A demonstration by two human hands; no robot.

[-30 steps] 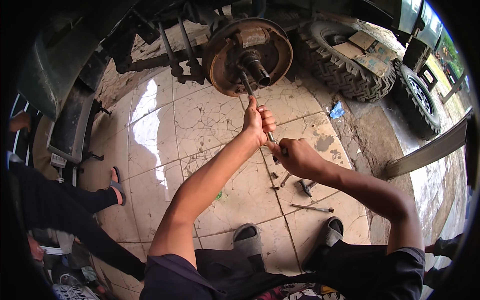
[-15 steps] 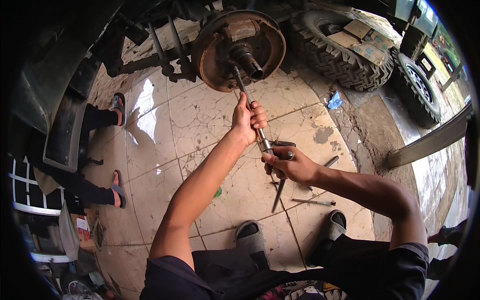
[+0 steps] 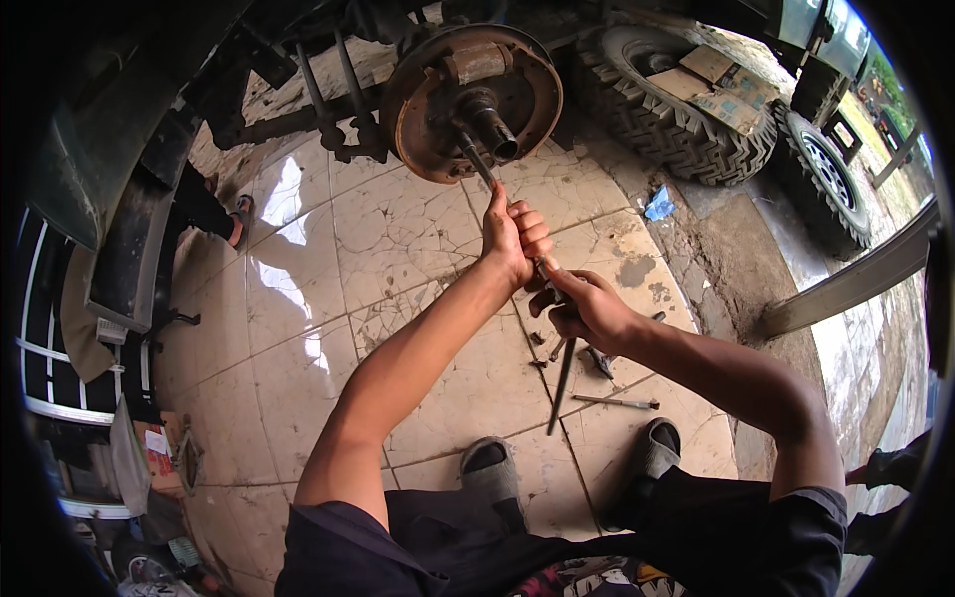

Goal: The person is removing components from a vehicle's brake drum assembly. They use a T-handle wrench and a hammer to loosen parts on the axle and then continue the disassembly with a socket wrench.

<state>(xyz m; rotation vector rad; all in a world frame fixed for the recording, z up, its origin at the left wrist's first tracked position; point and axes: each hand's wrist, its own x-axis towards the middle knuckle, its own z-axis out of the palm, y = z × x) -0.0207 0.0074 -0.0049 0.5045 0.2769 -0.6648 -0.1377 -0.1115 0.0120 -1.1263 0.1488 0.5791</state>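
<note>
A rusty hub and backing plate [image 3: 421, 119] hangs under the vehicle. A long metal extension bar [image 3: 478, 163] runs from just beside the hub's spindle down toward me. My left hand [image 3: 514, 242] is closed round this bar with the thumb along it. Just below, touching near the bar's lower end, my right hand [image 3: 585, 306] grips the socket handle, whose long dark lever [image 3: 560, 393] points down past my fingers. On the cracked tiles under my right hand lie several tools, among them a thin brush [image 3: 622, 402] and a dark metal tool [image 3: 601, 364].
Tyres [image 3: 746, 149] stand at the upper right, one topped with cardboard [image 3: 696, 80]. A curved metal beam [image 3: 846, 284] and blue scrap [image 3: 660, 202] lie at the right. Another person's foot [image 3: 239, 221] shows beside the vehicle's step [image 3: 129, 289]; someone's dark-clothed limb [image 3: 895, 468] is at the right edge.
The handle's lever has swung round below my right hand and now points downward. Both hands have shifted slightly. The other person's legs at the left have withdrawn mostly out of sight.
</note>
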